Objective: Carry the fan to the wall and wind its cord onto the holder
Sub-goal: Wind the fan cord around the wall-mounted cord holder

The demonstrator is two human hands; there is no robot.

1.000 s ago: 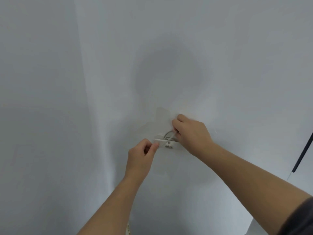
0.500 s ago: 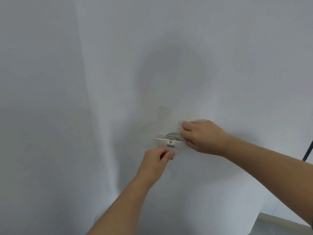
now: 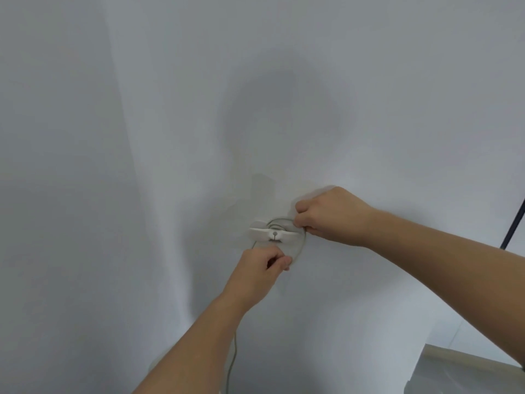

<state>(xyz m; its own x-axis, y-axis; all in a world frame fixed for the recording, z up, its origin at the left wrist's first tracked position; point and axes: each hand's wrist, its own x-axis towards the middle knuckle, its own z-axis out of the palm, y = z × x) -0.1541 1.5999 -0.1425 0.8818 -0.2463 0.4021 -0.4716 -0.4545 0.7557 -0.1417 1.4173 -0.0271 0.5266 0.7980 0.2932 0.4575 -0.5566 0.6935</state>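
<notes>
where the two bare forearms enter from the bottom and right edges, the cord [image 3: 233, 348] is seen nearest. it is a thin grey line rising from the bottom edge just beside the left forearm and passing out of sight behind the left hand [image 3: 260, 270]. that hand is held just below the holder [image 3: 271, 233], its fingers curled in and the cord pinched between thumb and forefinger. from the pinch a loop of cord is carried up and round the holder's right end, and a further arc is laid over its top. the right hand [image 3: 333, 216] is set against the holder's right end, knuckles up, with its fingers curled tight and the cord nipped at their tips. the two hands are held near one another but apart, with the loop between them. the holder is a small white winged piece fixed flat on the wall [image 3: 369, 109], with a round stud at its middle. open wall is left above the holder and to its left, as far as a soft vertical corner line. to the right, a thin dark rod [image 3: 512, 223] is cut off by the frame edge, well apart from the right hand. in the lower right corner a pale flat surface [image 3: 468, 365] with a beige rim is seen, perhaps floor.
</notes>
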